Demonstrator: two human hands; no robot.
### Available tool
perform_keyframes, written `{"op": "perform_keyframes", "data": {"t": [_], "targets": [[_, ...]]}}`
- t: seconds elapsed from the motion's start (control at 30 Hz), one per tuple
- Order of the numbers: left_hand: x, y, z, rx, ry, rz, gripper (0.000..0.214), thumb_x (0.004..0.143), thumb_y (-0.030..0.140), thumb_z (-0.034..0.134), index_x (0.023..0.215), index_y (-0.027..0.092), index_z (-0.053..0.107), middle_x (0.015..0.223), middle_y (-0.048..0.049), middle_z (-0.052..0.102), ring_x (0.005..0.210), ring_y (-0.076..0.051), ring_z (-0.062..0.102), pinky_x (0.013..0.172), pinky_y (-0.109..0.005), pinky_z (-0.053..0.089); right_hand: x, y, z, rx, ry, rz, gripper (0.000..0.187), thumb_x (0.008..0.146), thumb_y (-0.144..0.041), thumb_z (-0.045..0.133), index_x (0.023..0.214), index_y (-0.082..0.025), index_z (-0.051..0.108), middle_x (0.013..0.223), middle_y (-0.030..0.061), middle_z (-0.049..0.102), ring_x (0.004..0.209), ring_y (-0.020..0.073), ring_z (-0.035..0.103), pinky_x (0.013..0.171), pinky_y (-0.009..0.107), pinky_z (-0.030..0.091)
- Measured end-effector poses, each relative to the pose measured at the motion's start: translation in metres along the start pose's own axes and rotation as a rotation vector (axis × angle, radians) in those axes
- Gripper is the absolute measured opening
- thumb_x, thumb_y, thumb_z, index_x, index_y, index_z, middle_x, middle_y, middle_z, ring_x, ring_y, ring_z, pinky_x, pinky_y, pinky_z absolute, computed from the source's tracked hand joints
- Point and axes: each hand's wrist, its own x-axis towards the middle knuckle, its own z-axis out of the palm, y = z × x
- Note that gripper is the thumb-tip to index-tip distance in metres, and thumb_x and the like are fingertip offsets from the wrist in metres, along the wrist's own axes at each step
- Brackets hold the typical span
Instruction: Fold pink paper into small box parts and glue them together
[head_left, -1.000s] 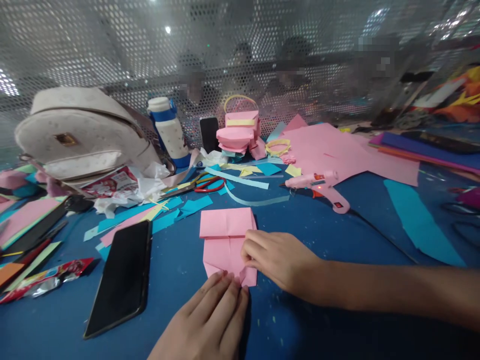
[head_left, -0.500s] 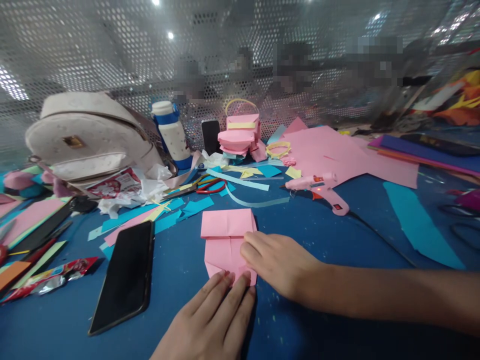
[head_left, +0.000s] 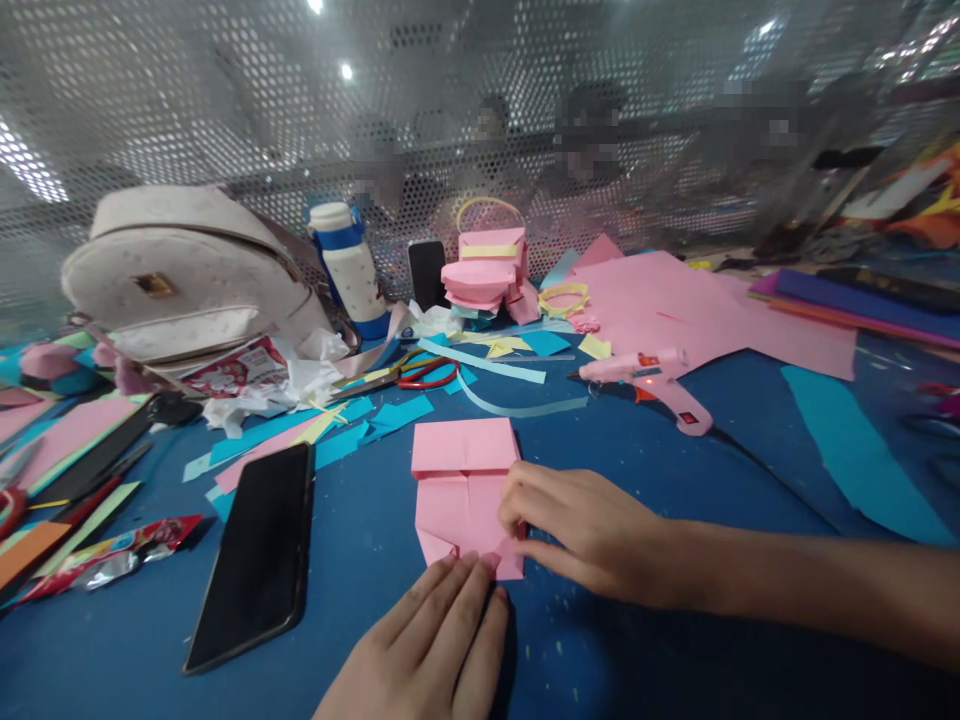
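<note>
A folded pink paper piece lies on the blue table in front of me. My left hand rests flat, fingers stretched out together, fingertips pressing the paper's near edge. My right hand comes in from the right and pinches the paper's lower right corner between thumb and fingers.
A black phone lies left of the paper. A pink glue gun, red-handled scissors, paper scraps, a white backpack, a bottle, a pink paper bag model and pink sheets lie beyond. A mesh screen stands behind.
The right hand's fingers curled in to pinch the lower right corner of the paper. The left fingertips stay on the near edge. The view shifted slightly.
</note>
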Motion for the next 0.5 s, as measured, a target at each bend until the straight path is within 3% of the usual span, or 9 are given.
{"op": "perform_keyframes", "data": {"t": [0.13, 0.23, 0.5], "targets": [[0.000, 0.000, 0.000, -0.004, -0.018, 0.010, 0.036, 0.093, 0.006, 0.036, 0.109, 0.011, 0.069, 0.107, -0.0073, 0.075, 0.101, -0.021, 0.071, 0.086, -0.030, 0.060, 0.000, 0.004, -0.007, -0.194, 0.085, -0.349, 0.013, 0.098, -0.021, 0.050, 0.097, -0.024, 0.063, 0.090, -0.0004, 0.062, 0.076, 0.0132, 0.052, 0.062, 0.028, 0.033], [-0.001, 0.000, 0.000, -0.007, -0.028, 0.004, 0.036, 0.092, 0.006, 0.038, 0.111, 0.011, 0.068, 0.110, -0.0076, 0.074, 0.103, -0.021, 0.070, 0.090, -0.030, 0.058, 0.004, 0.006, -0.013, -0.361, 0.117, -0.529, 0.024, 0.099, -0.015, 0.045, 0.088, -0.021, 0.065, 0.084, 0.0005, 0.063, 0.069, 0.0139, 0.049, 0.057, 0.030, 0.030], [-0.001, 0.002, 0.000, -0.023, -0.011, -0.013, 0.037, 0.090, 0.005, 0.037, 0.108, 0.010, 0.068, 0.109, -0.0084, 0.074, 0.102, -0.023, 0.071, 0.085, -0.032, 0.060, 0.012, 0.004, -0.009, -0.451, 0.168, -0.478, 0.019, 0.095, -0.013, 0.052, 0.079, -0.020, 0.059, 0.080, -0.0007, 0.060, 0.070, 0.0144, 0.048, 0.058, 0.030, 0.030]]}}
